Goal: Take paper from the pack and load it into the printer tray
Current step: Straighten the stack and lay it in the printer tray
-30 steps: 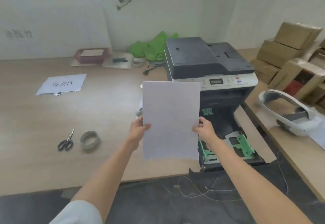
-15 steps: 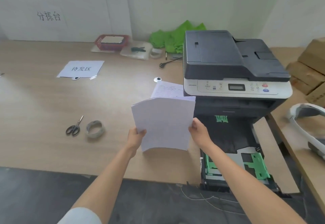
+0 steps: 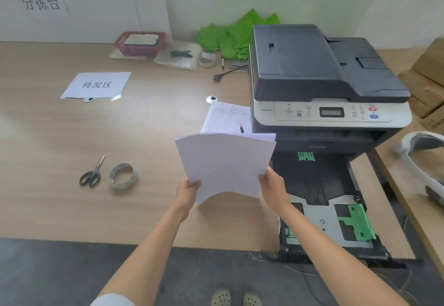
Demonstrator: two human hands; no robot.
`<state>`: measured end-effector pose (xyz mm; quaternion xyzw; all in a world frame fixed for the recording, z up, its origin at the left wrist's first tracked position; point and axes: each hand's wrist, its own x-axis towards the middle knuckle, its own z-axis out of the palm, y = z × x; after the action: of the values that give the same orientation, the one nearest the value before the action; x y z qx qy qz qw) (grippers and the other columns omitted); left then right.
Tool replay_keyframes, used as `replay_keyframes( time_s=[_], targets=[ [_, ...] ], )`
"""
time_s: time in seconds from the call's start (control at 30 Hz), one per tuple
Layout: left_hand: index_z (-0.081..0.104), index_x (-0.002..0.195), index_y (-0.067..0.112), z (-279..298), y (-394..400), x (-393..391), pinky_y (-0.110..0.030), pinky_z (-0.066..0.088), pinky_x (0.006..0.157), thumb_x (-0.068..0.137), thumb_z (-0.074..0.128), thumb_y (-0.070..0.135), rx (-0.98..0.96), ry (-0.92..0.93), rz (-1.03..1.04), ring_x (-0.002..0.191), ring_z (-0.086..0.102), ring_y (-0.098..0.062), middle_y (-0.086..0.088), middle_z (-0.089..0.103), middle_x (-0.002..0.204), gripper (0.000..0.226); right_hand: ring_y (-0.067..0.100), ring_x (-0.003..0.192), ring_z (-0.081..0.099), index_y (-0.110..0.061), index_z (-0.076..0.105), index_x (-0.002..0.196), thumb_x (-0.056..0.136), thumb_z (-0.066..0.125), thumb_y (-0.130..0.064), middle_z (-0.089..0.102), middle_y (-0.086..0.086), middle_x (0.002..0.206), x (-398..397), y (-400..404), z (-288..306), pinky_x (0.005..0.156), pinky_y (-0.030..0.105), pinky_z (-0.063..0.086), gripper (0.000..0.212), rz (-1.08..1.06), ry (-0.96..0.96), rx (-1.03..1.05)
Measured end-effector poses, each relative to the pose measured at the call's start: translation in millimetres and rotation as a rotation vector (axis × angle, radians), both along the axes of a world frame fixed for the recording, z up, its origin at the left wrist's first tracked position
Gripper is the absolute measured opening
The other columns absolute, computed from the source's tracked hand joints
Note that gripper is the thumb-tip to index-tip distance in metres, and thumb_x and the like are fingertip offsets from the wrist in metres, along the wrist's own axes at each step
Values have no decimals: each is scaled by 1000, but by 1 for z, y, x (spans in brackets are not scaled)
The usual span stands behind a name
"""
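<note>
Already, left hand (image 3: 188,191) and right hand (image 3: 274,186) are gripping the paper stack (image 3: 225,164); the pulled-out printer tray (image 3: 319,214) is lying empty, loading still pending.

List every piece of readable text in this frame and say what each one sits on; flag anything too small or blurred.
"分拣台": paper sign on the wall.
"待发区": paper sheet taped to the table.
Printer model badge beside the control panel: too small to read.
Panel button labels and display: unreadable.
Printed form beside the printer, with a pen on it: a ruled table, text too small.
Paper stack held by left hand and right hand: blank.
</note>
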<state>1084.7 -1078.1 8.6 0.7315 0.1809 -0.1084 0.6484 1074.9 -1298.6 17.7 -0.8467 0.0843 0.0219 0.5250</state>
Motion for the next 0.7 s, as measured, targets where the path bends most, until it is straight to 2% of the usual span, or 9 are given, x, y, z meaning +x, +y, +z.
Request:
replay_keyframes(
  time_s=[0.1,0.2,0.23,0.3,0.4,0.5,0.53,0.63,0.7],
  targets=[
    [60,115,-1,-6,1,4,-29,43,81,94,43,-1,14,30,32,99,57,-21,-5,61,108,27,38,84,61,-3,62,93,91,42,4,69,18,90,3,-3,-2,71,31,52,21,4,4,11],
    [64,106,-1,-3,7,13,-30,42,80,91,47,-2,128,6,81,96,56,-20,-6,61,101,23,0,74,64,1,63,94,90,50,4,68,8,88,8,-8,11,66,7,48,15,-35,-1,82],
    [65,102,0,1,10,17,-30,41,77,90,48,-3,189,-16,68,94,55,-19,-7,62,98,21,-2,73,63,1,63,95,89,55,1,67,7,89,10,-10,15,67,10,47,11,-75,-17,129],
    [66,90,0,11,20,25,-30,37,69,88,47,-5,349,-70,-1,87,53,-18,-11,62,89,20,10,77,62,-3,62,95,85,64,-6,66,6,86,16,-17,24,71,21,47,10,-175,-39,251],
    [58,71,11,30,38,37,-33,29,57,82,43,-9,576,-162,-154,72,43,-22,-13,53,72,27,16,82,61,-12,58,95,78,72,-11,66,-1,84,21,-27,35,73,23,49,22,-247,-38,266],
    [63,76,16,49,47,43,-34,37,58,70,35,-5,760,-245,-301,68,47,-29,-14,58,69,36,16,92,61,-13,56,108,73,77,-12,68,2,94,21,-33,38,86,27,46,40,-251,-84,142],
    [61,75,16,57,47,44,-34,34,58,69,35,-6,841,-262,-352,68,46,-29,-11,54,68,35,14,94,61,-13,57,109,72,77,-12,68,2,97,21,-34,38,88,25,45,42,-225,-116,101],
    [63,92,20,75,39,42,-32,29,60,69,34,-11,1103,-281,-503,76,47,-30,-8,56,79,48,8,95,62,-14,62,108,75,76,-16,69,-1,100,19,-26,40,84,13,43,37,1,-152,8],
    [61,101,19,79,30,40,-33,29,61,71,33,-11,1214,-293,-597,79,48,-31,-11,60,87,51,14,88,64,-10,68,102,80,71,-17,71,4,95,18,-15,39,74,9,44,23,119,-146,-12]
  ],
)
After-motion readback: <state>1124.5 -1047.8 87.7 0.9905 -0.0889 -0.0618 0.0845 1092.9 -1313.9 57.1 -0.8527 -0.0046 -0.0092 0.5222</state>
